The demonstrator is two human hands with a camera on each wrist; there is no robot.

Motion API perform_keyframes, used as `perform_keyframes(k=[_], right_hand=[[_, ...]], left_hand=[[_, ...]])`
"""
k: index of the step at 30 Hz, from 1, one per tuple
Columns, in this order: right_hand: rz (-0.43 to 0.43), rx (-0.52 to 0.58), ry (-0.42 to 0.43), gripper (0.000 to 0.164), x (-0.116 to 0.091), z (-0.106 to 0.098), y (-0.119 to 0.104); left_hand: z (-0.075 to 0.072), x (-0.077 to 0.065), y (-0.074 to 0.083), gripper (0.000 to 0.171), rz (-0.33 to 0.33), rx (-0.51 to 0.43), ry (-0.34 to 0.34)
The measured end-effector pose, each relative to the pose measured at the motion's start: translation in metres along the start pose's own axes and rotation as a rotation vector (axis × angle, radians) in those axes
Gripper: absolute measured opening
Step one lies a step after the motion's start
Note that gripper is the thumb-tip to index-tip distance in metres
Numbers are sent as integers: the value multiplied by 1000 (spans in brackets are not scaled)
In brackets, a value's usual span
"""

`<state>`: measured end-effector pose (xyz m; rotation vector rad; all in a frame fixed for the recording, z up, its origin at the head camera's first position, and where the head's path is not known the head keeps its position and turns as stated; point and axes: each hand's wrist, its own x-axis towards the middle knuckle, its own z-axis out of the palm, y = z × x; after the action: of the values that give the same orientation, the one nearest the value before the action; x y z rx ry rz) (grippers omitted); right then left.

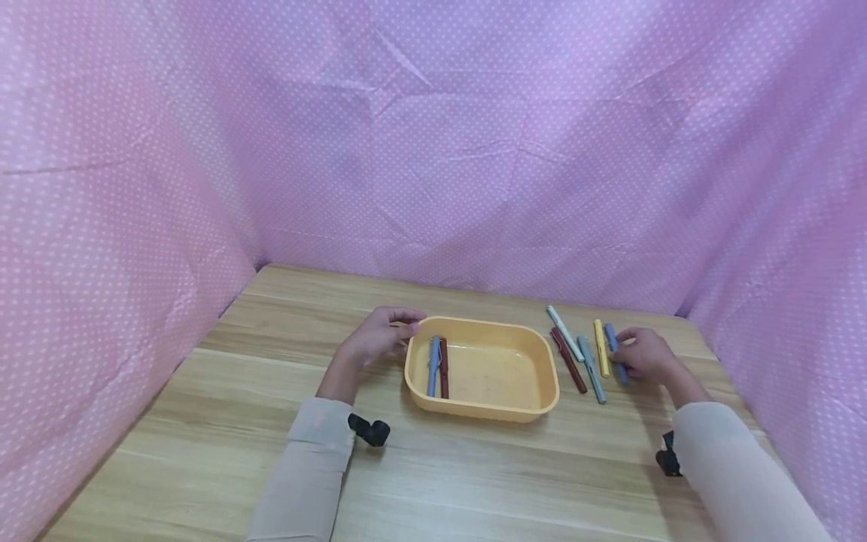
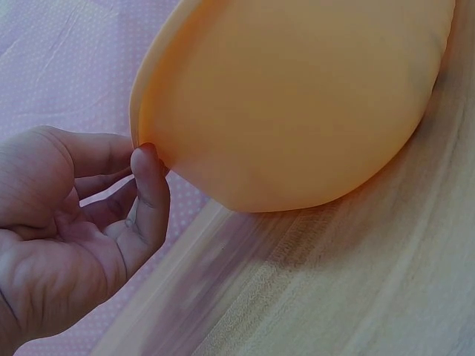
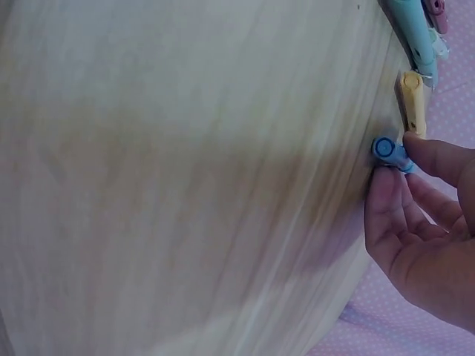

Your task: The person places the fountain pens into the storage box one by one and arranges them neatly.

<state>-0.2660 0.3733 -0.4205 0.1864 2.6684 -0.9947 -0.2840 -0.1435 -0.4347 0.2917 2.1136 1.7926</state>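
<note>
My left hand [image 1: 376, 335] pinches the upper left rim of a yellow-orange plastic tray [image 1: 482, 411], thumb on one face and fingers on the other in the left wrist view. A blue pen [image 1: 433, 366] and a dark red pen [image 1: 444, 369] lie side by side in the tray's left end. To the right of the tray, my right hand [image 1: 646, 354] pinches another blue pen [image 3: 384, 148] between thumb and fingers, on or close to the table. Just left of that pen lies a yellow pen [image 1: 601, 348].
Left of the yellow pen are a grey-teal pen [image 1: 592, 369], a dark red pen [image 1: 568, 360] and a pale mint pen [image 1: 564, 333], the last two close together beside the tray. Pink dotted cloth [image 1: 474, 150] hangs behind and at both sides of the wooden table [image 1: 474, 482].
</note>
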Motion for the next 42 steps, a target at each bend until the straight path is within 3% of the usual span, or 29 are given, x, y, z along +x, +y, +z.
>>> perform_keyframes(k=[7,22,30,42], right_hand=[[18,-17,4,54,4,1,3],[-67,-86,131,55,-10,-8,7],[-152,-61,188,54,-11,-14,-12],[-247,11,185,55,-17,-8,-58]], left_hand=[[0,-1,0,33,1,-7,4],[5,-4,-4,31,-8,-18,16],[4,-3,-2,32,11,-21,12],[3,-2,-4,32,14,-19,8]])
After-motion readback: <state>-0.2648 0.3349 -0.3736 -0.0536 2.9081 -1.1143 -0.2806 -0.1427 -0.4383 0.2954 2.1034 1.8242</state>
